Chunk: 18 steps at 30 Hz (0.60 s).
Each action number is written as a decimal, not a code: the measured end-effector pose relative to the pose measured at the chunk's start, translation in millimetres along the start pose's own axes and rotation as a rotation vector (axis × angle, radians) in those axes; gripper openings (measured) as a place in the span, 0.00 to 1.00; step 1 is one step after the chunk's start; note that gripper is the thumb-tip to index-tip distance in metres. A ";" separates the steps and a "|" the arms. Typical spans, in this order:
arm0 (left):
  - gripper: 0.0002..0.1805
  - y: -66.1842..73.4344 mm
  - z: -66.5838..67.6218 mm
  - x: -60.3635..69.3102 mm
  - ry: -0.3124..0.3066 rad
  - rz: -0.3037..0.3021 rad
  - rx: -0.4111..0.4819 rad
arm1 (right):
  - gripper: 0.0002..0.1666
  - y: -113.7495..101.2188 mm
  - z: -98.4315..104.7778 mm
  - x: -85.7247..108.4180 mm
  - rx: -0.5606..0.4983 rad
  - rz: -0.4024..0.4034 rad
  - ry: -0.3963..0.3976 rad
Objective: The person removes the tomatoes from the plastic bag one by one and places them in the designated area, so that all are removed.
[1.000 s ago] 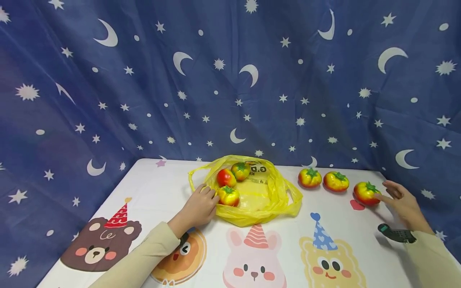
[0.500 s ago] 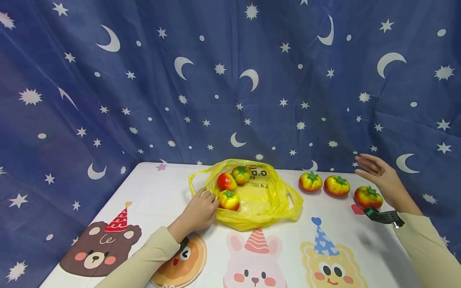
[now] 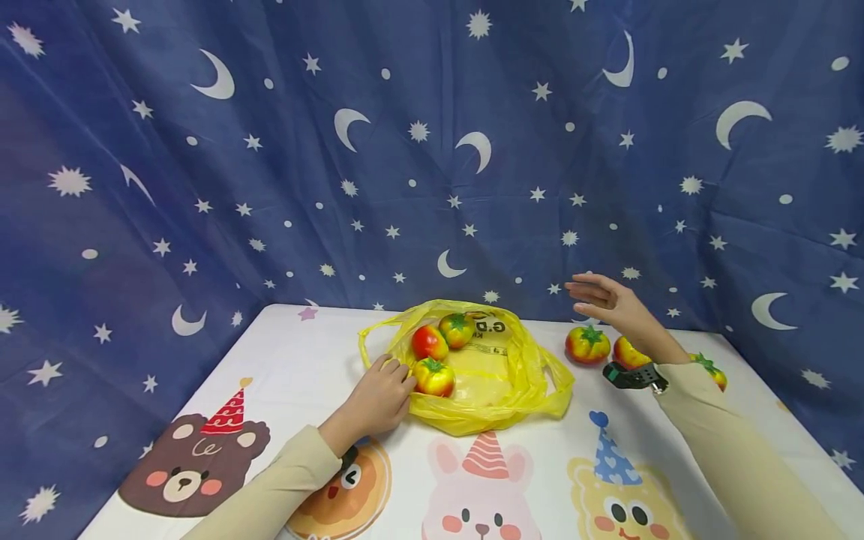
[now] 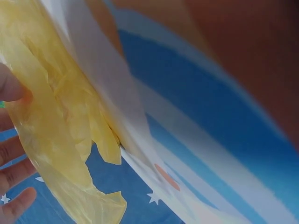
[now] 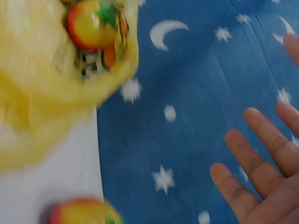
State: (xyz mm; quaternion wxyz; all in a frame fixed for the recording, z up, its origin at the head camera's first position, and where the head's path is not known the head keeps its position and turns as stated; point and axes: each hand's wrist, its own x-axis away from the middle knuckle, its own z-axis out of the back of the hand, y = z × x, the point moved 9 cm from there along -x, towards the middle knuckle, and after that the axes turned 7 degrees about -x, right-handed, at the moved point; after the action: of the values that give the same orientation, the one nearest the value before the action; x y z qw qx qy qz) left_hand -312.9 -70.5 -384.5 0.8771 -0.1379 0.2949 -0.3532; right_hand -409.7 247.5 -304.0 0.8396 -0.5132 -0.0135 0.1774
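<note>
A yellow plastic bag [image 3: 486,415] lies with its mouth spread on the table, three red-and-yellow toy tomatoes inside: one at the left [image 3: 429,343], one at the back [image 3: 457,330], one at the front [image 3: 434,377]. My left hand [image 3: 382,395] pinches the bag's left rim, the thumb on one side of the plastic and fingers on the other. Fingers spread and holding nothing, my right hand [image 3: 617,307] hangs in the air above the row outside the bag: a left tomato [image 3: 588,345], a middle tomato [image 3: 626,354] and a right tomato [image 3: 714,373], the last two partly hidden by the arm.
A white tablecloth [image 3: 310,375] printed with cartoon animals covers the table. Behind it hangs a blue curtain [image 3: 378,247] with moons and stars, close to the table's back edge. A dark wrist mount [image 3: 634,376] juts out below the right wrist.
My right hand has risen away from the rightmost toy tomato and moved left over the row, nearer the bag. The left hand stays on the bag's rim.
</note>
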 end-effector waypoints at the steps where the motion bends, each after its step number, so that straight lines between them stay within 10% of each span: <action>1: 0.06 -0.1 -0.1 -0.1 0.000 0.000 0.000 | 0.39 -1.6 -8.3 -5.7 -0.016 0.001 -0.020; 18: 0.05 0.2 3.4 0.3 0.042 -0.001 -0.023 | 0.33 -9.7 -129.8 -51.0 -0.240 0.042 -0.287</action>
State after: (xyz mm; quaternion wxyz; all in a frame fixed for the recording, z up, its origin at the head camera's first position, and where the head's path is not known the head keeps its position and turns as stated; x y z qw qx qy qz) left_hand -310.5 -70.5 -382.0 0.8689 -0.1407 0.3171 -0.3531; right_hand -428.2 116.3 -348.8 0.7580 -0.5792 -0.1438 0.2634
